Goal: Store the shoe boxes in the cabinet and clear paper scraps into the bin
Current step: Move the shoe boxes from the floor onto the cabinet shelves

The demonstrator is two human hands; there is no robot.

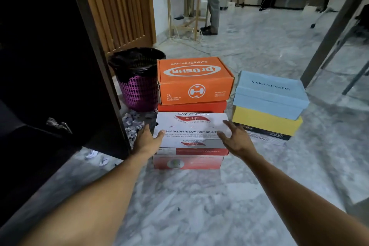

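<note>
White shoe box [190,132] sits on a red box [187,163], near the dark cabinet [50,66]. My left hand [148,140] and right hand [235,138] are spread at its two sides, probably to lift it level.

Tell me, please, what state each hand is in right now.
Left hand: open, thumb on the white Skechers box, gripping nothing.
Right hand: open, fingers spread at that box's right edge, holding nothing.

Grey marble floor [219,195], slatted wood panel [119,6], perhaps a wooden stand [196,16].
</note>
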